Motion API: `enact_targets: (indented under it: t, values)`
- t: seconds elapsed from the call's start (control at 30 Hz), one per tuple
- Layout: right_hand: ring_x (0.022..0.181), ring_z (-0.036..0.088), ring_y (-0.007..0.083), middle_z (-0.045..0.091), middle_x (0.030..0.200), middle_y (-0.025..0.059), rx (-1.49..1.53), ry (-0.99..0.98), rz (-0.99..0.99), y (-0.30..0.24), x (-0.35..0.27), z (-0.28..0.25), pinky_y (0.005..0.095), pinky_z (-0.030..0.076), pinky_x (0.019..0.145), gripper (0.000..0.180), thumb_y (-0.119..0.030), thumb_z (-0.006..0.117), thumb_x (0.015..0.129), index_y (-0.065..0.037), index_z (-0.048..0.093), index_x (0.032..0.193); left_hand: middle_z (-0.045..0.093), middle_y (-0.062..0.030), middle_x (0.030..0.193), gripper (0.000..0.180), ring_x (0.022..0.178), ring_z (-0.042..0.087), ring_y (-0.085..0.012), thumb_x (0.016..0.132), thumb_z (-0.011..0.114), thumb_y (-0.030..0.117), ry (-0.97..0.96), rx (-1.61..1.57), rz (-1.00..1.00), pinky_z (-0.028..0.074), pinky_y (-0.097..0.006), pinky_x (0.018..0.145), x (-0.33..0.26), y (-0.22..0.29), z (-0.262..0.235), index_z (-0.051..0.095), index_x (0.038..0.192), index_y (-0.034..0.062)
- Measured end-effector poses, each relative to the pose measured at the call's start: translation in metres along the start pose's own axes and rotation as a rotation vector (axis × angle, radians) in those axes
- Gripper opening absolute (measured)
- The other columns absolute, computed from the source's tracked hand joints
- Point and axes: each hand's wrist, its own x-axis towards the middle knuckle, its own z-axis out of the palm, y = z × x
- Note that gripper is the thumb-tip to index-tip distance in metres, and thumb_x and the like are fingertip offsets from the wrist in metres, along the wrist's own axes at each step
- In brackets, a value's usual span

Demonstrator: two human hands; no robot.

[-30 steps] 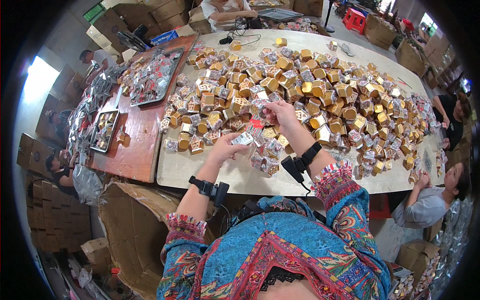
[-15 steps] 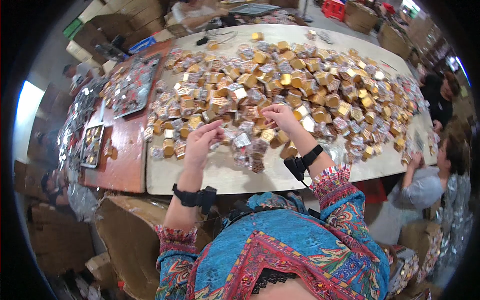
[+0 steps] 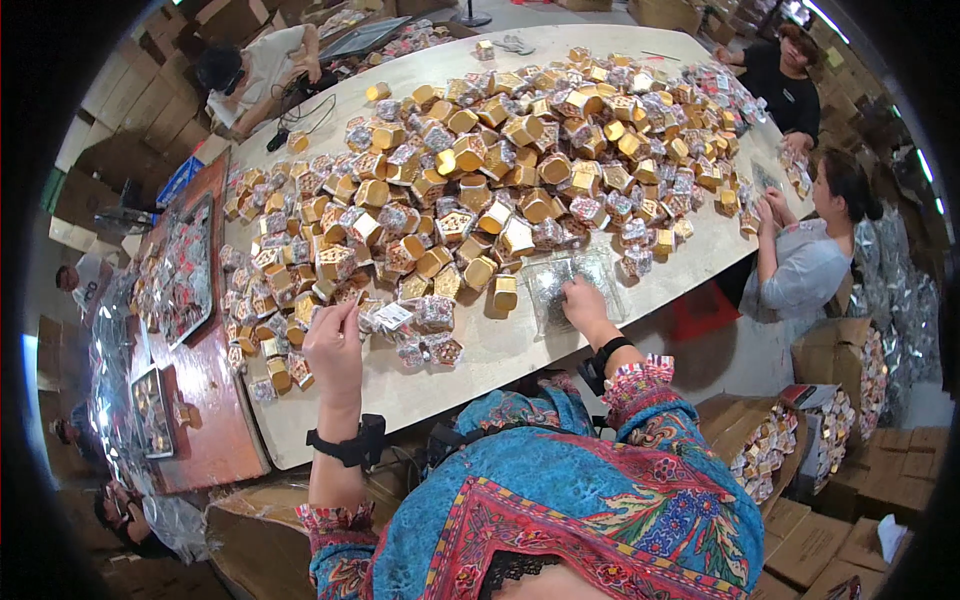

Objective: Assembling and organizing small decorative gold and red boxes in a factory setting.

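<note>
A big heap of small gold-sided, house-shaped pieces (image 3: pixel 480 270) with patterned faces covers the table, many wrapped in clear film. Beside its near left edge is my left hand (image 3: pixel 333 345), raised with fingertips pinched together; whatever they may hold is too small to make out. Near it lies a piece with a white label (image 3: pixel 392 316), among wrapped ones (image 3: pixel 433 312). My right hand (image 3: pixel 586 303) reaches down onto a flat pile of clear plastic bags (image 3: pixel 548 292) at the table's near side. Its fingers are closed at the top of the plastic.
The pale table (image 3: pixel 390 400) adjoins a reddish-brown one (image 3: pixel 215 425) bearing trays (image 3: pixel 150 410) of parts. Two people (image 3: pixel 805 260) (image 3: pixel 785 90) work at the right end, another (image 3: pixel 262 75) at the far left. Open cartons (image 3: pixel 765 455) of pieces stand at the lower right.
The view has turned to the right. My right hand has moved from over the heap to the plastic bags. The left hand's fingers have drawn together into a pinch.
</note>
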Motion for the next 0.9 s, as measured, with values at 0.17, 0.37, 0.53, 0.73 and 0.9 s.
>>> enact_targets:
  t: [0.17,0.37,0.53,0.73,0.9]
  values:
    - [0.080,0.057,0.0309,0.055,0.083,0.0109,0.046,0.074,0.024,0.005,0.005,0.010,0.0406,0.048,0.069,0.004,-0.008,0.058,0.072,-0.007,0.060,0.075,0.061,-0.0153,0.085,0.023,0.075,0.060,-0.0278,0.073,0.054,-0.007,-0.147,-0.019,-0.024,0.047,-0.032,0.068,0.007,0.005,-0.002,0.063,0.093,-0.0038]
    - [0.074,0.057,0.0319,0.054,0.078,0.0107,0.148,0.138,-0.154,0.013,0.001,0.011,0.0419,0.047,0.065,0.002,-0.007,0.055,0.072,-0.007,0.056,0.073,0.060,-0.0146,0.090,0.026,0.081,0.059,-0.0302,0.072,0.054,-0.006,-0.335,0.157,0.138,0.047,-0.034,0.072,0.008,0.013,-0.013,0.061,0.097,-0.0025]
    - [0.074,0.057,0.0316,0.054,0.076,0.0103,0.125,0.133,-0.186,0.015,0.008,0.008,0.0420,0.046,0.064,0.002,-0.005,0.054,0.072,-0.007,0.053,0.071,0.059,-0.0127,0.083,0.016,0.076,0.058,-0.0290,0.075,0.055,-0.001,-0.265,0.282,0.159,0.047,-0.036,0.067,0.004,0.006,-0.012,0.062,0.090,-0.0005]
    - [0.069,0.058,0.0303,0.059,0.072,0.0133,0.384,0.226,0.025,0.027,0.009,-0.005,0.0387,0.047,0.062,0.007,-0.010,0.058,0.070,-0.003,0.056,0.071,0.059,-0.0120,0.077,0.009,0.069,0.058,-0.0285,0.077,0.058,0.005,-0.274,0.275,0.123,0.047,-0.034,0.062,0.006,0.000,-0.014,0.063,0.083,-0.0002]
    - [0.058,0.058,0.0210,0.059,0.062,0.0105,0.701,0.236,0.193,0.034,0.008,-0.015,0.0314,0.046,0.057,0.009,-0.010,0.061,0.068,-0.002,0.059,0.070,0.060,-0.0105,0.070,0.008,0.060,0.059,-0.0226,0.075,0.063,0.007,-0.346,0.080,-0.065,0.046,-0.030,0.056,0.011,-0.001,-0.019,0.064,0.078,-0.0013]
